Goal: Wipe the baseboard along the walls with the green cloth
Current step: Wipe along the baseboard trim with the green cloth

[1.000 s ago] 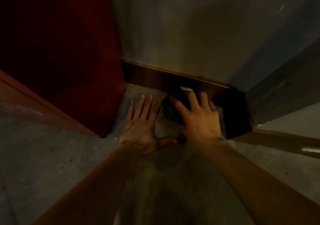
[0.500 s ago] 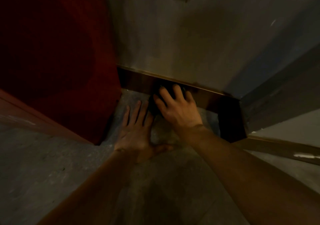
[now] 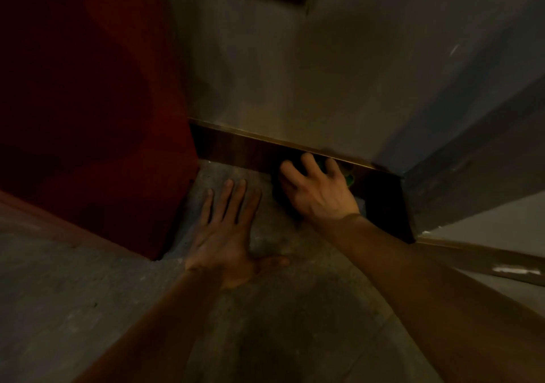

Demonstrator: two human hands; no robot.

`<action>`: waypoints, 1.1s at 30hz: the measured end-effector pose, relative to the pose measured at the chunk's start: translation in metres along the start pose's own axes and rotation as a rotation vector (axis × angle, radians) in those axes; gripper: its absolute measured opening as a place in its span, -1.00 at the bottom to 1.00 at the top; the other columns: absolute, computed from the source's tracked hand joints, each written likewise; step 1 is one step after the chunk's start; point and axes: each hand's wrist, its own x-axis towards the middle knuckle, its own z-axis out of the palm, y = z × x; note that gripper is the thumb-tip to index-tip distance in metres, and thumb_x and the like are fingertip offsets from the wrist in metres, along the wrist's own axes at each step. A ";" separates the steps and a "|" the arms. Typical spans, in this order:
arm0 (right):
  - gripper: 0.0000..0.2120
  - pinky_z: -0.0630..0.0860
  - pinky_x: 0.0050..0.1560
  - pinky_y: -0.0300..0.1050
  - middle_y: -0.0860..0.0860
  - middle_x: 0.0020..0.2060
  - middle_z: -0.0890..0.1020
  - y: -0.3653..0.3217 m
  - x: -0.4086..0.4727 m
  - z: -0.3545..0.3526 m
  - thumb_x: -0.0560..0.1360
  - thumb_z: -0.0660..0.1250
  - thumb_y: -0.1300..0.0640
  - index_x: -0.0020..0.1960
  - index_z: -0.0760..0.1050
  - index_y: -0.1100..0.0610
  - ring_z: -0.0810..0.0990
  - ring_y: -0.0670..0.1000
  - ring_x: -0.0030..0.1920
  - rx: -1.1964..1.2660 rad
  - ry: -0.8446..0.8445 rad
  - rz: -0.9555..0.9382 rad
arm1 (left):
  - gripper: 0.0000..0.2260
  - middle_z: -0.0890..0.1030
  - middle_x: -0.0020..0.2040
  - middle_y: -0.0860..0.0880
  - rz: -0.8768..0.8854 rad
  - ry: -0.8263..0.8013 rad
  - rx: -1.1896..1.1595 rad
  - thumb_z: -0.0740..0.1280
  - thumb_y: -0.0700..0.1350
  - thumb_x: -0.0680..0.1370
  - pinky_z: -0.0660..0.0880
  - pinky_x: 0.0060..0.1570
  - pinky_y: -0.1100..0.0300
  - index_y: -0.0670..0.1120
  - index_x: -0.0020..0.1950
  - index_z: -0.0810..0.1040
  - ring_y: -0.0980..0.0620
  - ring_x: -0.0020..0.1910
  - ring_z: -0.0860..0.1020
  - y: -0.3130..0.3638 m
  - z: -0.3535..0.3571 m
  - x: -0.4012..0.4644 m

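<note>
A dark brown baseboard point(image 3: 236, 149) with a lighter top edge runs along the foot of the grey wall. My right hand point(image 3: 317, 188) presses the green cloth point(image 3: 349, 180) flat against its right part, near the wall's outer corner. Only small green patches of the cloth show between and beside my fingers; the hand hides the rest. My left hand point(image 3: 228, 235) lies flat on the grey floor with its fingers spread, a little in front of the baseboard, holding nothing.
A dark red panel point(image 3: 88, 117) stands on the left and meets the baseboard's left end. The wall turns at a corner point(image 3: 404, 176) on the right, where more baseboard point(image 3: 477, 256) runs on. The floor point(image 3: 280, 323) is rough grey concrete. The light is dim.
My right hand has slid the cloth to the right along the baseboard, from its middle toward the corner. My left hand has stayed flat on the floor.
</note>
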 end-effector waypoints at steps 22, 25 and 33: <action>-0.63 0.38 -0.07 0.12 0.08 0.30 0.33 0.031 -0.043 -0.014 0.40 0.36 0.22 0.20 0.58 0.08 0.28 0.27 0.23 -0.085 -0.487 0.129 | 0.14 -0.25 0.66 -0.03 0.006 -0.022 -0.011 -0.03 0.73 0.28 -0.24 0.56 -0.24 0.08 0.66 -0.20 -0.03 0.59 -0.41 0.000 -0.005 -0.002; -0.62 0.36 -0.07 0.11 0.08 0.32 0.32 0.032 -0.044 -0.018 0.41 0.37 0.20 0.23 0.56 0.07 0.26 0.26 0.25 -0.074 -0.527 0.174 | 0.14 -0.27 0.66 -0.02 0.005 -0.028 -0.010 -0.04 0.73 0.27 -0.26 0.56 -0.24 0.09 0.65 -0.23 -0.03 0.58 -0.42 0.000 -0.005 -0.001; -0.68 0.32 -0.17 0.04 0.07 0.27 0.36 0.031 -0.044 -0.025 0.44 0.37 0.15 0.20 0.56 0.06 0.30 0.23 0.23 -0.001 -0.579 0.271 | 0.14 -0.24 0.67 -0.03 0.004 -0.019 -0.004 -0.05 0.73 0.28 -0.26 0.56 -0.23 0.08 0.66 -0.20 -0.02 0.58 -0.41 0.001 -0.006 -0.002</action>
